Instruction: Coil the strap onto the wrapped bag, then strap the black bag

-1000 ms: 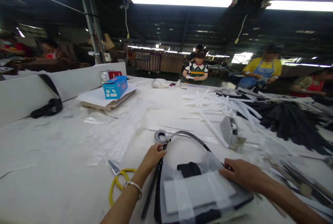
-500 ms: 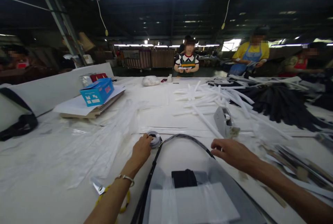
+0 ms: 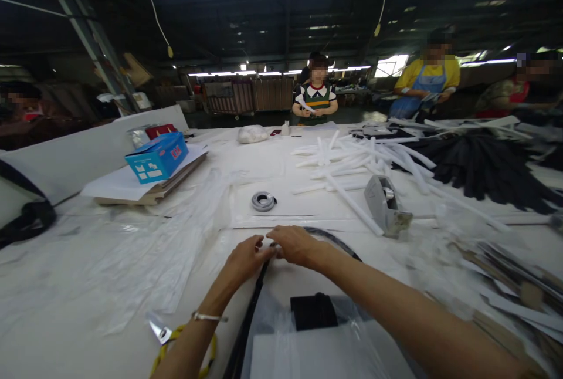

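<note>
Two hands (image 3: pixel 246 260) (image 3: pixel 294 245) pinch black strap (image 3: pixel 249 308); white panel (image 3: pixel 328 362) under plastic (image 3: pixel 361 332); blue box (image 3: pixel 158 158), contents hidden.

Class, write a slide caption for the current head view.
Left hand and right hand close together at a black strap, a grey coil beyond.

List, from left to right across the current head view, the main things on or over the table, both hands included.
Black strap → blue box → left hand → right hand → gray metal device → fanned black strips.
</note>
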### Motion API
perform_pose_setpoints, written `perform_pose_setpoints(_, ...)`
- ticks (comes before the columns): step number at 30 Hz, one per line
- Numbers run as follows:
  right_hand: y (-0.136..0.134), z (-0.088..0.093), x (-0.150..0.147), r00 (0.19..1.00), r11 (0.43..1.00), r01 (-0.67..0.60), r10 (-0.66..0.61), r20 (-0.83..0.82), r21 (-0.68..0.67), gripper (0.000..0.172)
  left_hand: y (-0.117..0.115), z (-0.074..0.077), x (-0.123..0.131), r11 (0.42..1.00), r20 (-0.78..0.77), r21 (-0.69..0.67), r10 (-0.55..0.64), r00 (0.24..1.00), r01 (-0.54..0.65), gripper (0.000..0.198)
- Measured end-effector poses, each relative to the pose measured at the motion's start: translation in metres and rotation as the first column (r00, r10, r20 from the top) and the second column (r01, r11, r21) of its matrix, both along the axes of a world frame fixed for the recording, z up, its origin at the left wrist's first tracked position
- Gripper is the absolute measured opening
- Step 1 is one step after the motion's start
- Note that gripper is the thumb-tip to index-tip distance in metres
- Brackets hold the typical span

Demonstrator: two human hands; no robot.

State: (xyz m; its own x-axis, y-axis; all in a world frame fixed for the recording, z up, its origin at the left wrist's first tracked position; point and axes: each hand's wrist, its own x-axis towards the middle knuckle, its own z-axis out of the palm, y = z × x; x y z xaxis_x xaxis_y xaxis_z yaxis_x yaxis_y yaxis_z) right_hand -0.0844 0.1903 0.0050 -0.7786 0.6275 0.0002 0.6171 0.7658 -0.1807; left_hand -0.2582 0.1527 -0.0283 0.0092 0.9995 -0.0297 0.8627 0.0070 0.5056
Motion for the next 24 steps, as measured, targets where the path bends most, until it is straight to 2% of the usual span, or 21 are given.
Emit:
perform_pose_setpoints(2,0.003,-0.006,-0.009,0.999,1.0,-0.02,0.021,0.035,-0.018,0.019,-0.017,-0.002,0.009,0.999,-0.088,-0.052,-0.007,0.996,0.003,0.037)
perform_pose_setpoints(5,0.006,-0.014,-0.015,0.998,0.999,-0.036,0.038,0.046,-0.033,0.021,-0.029,-0.004,0.022,0.996,-0.219,-0.079,0.032,0.975,-0.05,0.03)
perform_pose_setpoints(9,0.011,-0.02,-0.015,1.0,0.998,-0.007,0.008,0.01,-0.059,0.019,-0.031,-0.003,0.033,0.994,-0.27,-0.069,0.062,0.961,-0.084,0.025)
perform_pose_setpoints(14,0.028,-0.012,-0.01,0.991,0.99,0.094,-0.104,-0.09,-0.106,0.016,-0.032,-0.004,0.033,0.996,-0.32,-0.05,0.048,0.946,-0.067,0.019)
perform_pose_setpoints(19,0.059,0.0,-0.025,0.966,0.974,0.227,-0.224,-0.128,0.011,0.025,-0.03,-0.013,0.032,0.999,-0.297,-0.018,0.041,0.954,-0.049,0.02)
perform_pose_setpoints(24,0.089,-0.009,-0.066,0.966,0.955,0.253,-0.24,-0.098,0.154,0.046,-0.026,-0.016,0.03,0.999,-0.222,-0.039,0.023,0.975,-0.032,0.022)
